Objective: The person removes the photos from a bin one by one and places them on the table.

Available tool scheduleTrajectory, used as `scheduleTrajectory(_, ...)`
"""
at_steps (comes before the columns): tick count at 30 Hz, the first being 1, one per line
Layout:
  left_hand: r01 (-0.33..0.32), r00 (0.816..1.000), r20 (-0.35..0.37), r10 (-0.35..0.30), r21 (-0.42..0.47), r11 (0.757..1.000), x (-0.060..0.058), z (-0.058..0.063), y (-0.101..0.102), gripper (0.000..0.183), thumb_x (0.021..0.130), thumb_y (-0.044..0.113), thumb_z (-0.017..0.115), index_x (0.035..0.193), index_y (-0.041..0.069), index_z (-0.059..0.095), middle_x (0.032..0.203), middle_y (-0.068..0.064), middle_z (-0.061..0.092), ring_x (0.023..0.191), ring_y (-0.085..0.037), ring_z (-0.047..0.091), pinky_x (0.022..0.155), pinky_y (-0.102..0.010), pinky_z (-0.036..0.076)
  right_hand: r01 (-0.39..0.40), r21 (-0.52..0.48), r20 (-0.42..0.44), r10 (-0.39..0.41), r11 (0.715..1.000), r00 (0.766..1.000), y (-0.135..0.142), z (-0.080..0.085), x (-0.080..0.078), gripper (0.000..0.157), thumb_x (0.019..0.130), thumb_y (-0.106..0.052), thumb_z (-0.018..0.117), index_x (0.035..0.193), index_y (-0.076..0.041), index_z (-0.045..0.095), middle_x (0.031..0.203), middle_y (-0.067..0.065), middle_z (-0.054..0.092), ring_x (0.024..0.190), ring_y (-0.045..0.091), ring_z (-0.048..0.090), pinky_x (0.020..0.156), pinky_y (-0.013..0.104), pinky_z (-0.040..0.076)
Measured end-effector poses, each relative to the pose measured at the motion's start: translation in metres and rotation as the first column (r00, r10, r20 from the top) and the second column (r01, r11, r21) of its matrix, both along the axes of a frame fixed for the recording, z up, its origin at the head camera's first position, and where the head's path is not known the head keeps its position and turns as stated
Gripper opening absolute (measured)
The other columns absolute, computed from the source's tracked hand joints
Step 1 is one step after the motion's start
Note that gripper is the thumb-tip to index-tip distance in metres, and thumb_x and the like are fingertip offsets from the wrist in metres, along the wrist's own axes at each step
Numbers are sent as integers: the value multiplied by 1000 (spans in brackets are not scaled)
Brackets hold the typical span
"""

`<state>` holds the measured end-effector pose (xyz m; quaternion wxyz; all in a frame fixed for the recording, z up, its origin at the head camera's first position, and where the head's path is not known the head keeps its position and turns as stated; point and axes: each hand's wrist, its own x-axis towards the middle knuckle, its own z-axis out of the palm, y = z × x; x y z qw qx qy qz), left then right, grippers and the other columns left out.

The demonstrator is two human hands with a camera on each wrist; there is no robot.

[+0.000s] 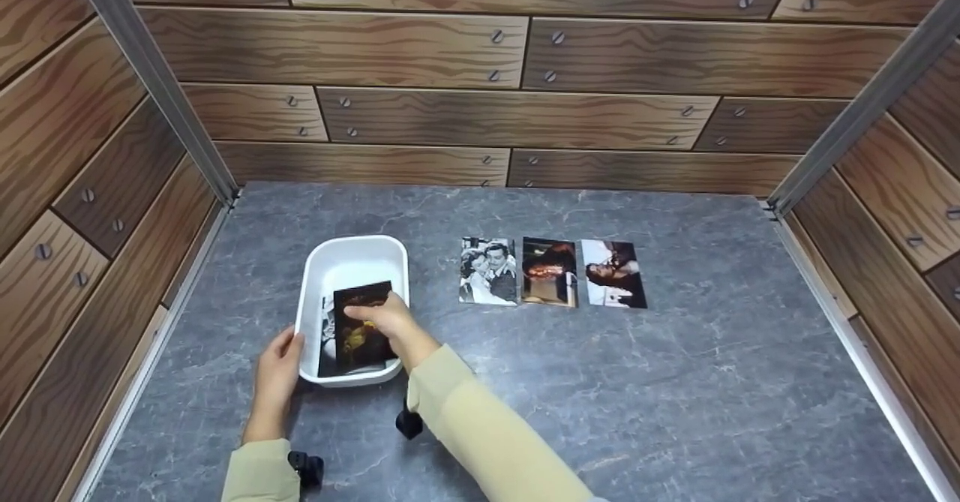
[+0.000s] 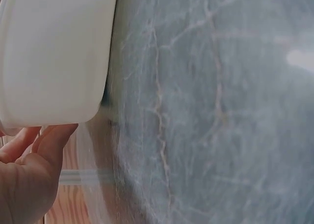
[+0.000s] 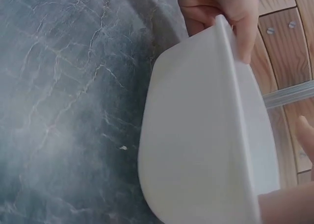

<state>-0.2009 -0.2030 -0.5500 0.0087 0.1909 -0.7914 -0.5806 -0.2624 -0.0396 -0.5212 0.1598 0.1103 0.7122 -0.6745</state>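
Note:
A white plastic tub stands on the left of the table, with several photo prints inside. My left hand grips its near left side; in the right wrist view that hand has its thumb over the rim and fingers outside. Reaching into the tub, my right hand holds a dark photo print with yellow patches. Its thumb lies across the print's face, and the other fingers are largely hidden at the right edge. Beneath that print, part of a black-and-white photo print shows.
Right of the tub, three prints lie in a row: a black-and-white couple photo, a photo with an orange glow and a sunset-like portrait. Wood-patterned panels wall the grey marbled table.

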Motion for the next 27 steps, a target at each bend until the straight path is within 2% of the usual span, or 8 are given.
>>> scheduleTrajectory(7, -14, 1000, 15, 14, 6, 1000, 2, -1, 1, 48, 104, 21, 41, 142, -7, 41, 141, -31, 45, 124, -39, 49, 103, -38, 44, 8, 46, 39, -10, 999, 999, -4, -10, -3, 80, 79, -8, 76, 142, 14, 32, 146, 26, 41, 131, 34, 44, 113, 39, 36)
scheduleTrajectory(9, -13, 1000, 21, 13, 9, 1000, 1, -1, 1, 49, 104, 22, 40, 142, -7, 39, 142, -31, 44, 127, -41, 47, 107, -44, 41, 11, 79, 36, -14, 997, 999, -8, -23, -12, 81, 77, -11, 78, 141, 13, 33, 145, 24, 43, 130, 32, 45, 112, 39, 37)
scheduleTrajectory(14, -5, 999, 35, 5, -13, 1000, -1, -1, 1, 50, 104, 24, 41, 143, -7, 39, 142, -31, 43, 128, -43, 45, 110, -48, 38, 14, 76, -18, -13, 997, 1000, -15, -87, -43, 73, 70, -18, 85, 127, 12, 48, 122, 21, 59, 109, 26, 58, 96, 34, 50)
scheduleTrajectory(16, -6, 1000, 27, 6, -13, 1000, -1, -1, 1, 49, 103, 23, 41, 142, -7, 40, 141, -31, 44, 128, -43, 46, 110, -48, 38, 15, 36, -12, -14, 999, 1000, -13, -85, -40, 57, 73, -14, 81, 116, 13, 54, 110, 19, 63, 98, 25, 60, 90, 34, 52)
scheduleTrajectory(19, -3, 1000, 12, 3, -10, 1000, -1, -2, 1, 49, 103, 22, 40, 141, -8, 41, 141, -31, 44, 127, -43, 46, 110, -48, 38, 12, 1, 47, -12, 1000, 999, -9, -39, -18, 42, 79, -1, 71, 116, 13, 56, 111, 19, 63, 101, 27, 60, 96, 38, 50)
scheduleTrajectory(22, -3, 1000, 3, 3, -19, 1000, -1, -2, 1, 48, 103, 22, 40, 141, -8, 41, 141, -31, 44, 128, -43, 45, 110, -48, 37, 8, -1, 51, -8, 1000, 999, -6, -13, -5, 52, 82, 2, 64, 128, 16, 46, 120, 23, 59, 110, 30, 57, 102, 40, 47)
scheduleTrajectory(25, -5, 1000, 3, 5, -23, 1000, -2, -1, 0, 49, 103, 23, 41, 141, -8, 41, 141, -31, 44, 128, -43, 45, 111, -49, 36, -15, -13, 41, 15, 1000, 999, -5, -21, -10, 64, 80, -1, 68, 136, 13, 41, 125, 22, 57, 109, 27, 58, 99, 37, 48)
scheduleTrajectory(27, -6, 1000, 8, 6, -16, 1000, -2, 0, 0, 49, 104, 24, 41, 142, -8, 40, 142, -31, 43, 129, -44, 45, 111, -49, 36, -22, -30, 1, 22, 999, 1000, -5, -41, -20, 69, 77, -9, 74, 135, 11, 42, 122, 19, 58, 101, 22, 60, 91, 32, 51)
